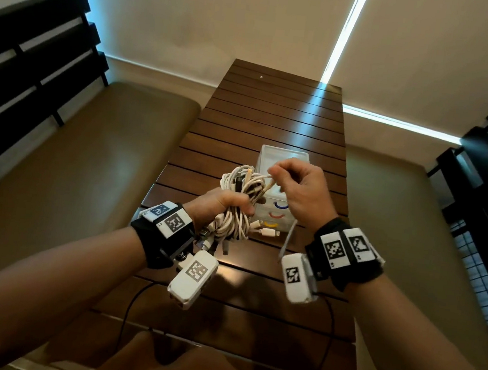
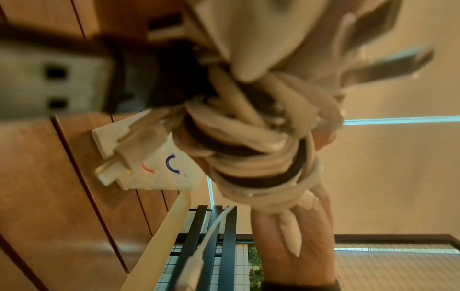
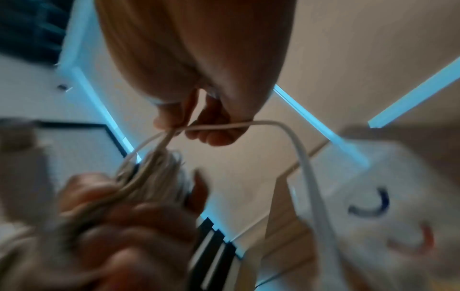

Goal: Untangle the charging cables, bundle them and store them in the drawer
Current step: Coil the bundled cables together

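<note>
My left hand (image 1: 222,202) grips a thick tangle of white charging cables (image 1: 240,196) above the table, with several plugs dangling below the fist. The same tangle (image 2: 251,141) fills the left wrist view, one dark cable running through it. My right hand (image 1: 294,184) pinches a single white cable (image 3: 248,124) pulled out of the top of the tangle; its free end hangs down past the right wrist (image 1: 288,238). Behind the hands stands a small translucent drawer unit (image 1: 283,159) with blue, red and yellow handles, partly hidden by the hands.
The slatted dark wooden table (image 1: 275,112) runs away from me between two tan cushioned benches (image 1: 88,152). Black slatted bench backs (image 1: 32,54) flank both sides. Thin black wires (image 1: 132,303) from the wrist cameras trail over the near table edge.
</note>
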A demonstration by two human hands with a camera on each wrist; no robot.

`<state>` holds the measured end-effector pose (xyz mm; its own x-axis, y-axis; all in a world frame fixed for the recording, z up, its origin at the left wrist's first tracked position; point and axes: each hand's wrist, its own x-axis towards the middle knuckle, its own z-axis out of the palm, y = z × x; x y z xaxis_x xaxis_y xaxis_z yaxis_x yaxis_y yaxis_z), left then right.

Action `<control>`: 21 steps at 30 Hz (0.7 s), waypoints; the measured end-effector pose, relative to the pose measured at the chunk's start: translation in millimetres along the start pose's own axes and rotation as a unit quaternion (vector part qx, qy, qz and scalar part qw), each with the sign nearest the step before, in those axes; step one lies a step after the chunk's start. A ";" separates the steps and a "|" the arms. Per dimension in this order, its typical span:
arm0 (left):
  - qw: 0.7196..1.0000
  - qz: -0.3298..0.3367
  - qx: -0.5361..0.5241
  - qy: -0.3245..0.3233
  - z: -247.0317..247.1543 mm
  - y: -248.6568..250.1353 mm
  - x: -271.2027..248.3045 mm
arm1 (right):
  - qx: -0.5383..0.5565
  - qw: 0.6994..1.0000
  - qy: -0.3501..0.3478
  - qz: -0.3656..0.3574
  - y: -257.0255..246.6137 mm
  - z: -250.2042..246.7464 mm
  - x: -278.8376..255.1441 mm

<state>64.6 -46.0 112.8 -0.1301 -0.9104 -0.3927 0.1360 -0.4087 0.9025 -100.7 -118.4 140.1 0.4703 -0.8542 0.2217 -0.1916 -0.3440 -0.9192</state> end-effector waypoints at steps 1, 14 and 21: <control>1.000 0.009 0.009 0.006 2.9 0.1 0.1 | 0.039 0.999 0.029 0.021 4.0 7.9 -3.0; 0.998 0.017 0.051 0.026 23.8 -10.2 5.3 | 0.002 0.996 0.058 0.072 7.3 49.5 -28.4; 0.998 -0.010 0.046 -0.038 19.6 3.2 0.9 | 0.001 0.991 0.128 0.051 7.1 47.4 -17.1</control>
<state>45.6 -46.9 118.8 -0.2057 -0.8937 -0.3988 0.0417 -0.4152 0.9088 -69.3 -87.8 114.4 0.2151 -0.9551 0.2036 -0.2255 -0.2514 -0.9413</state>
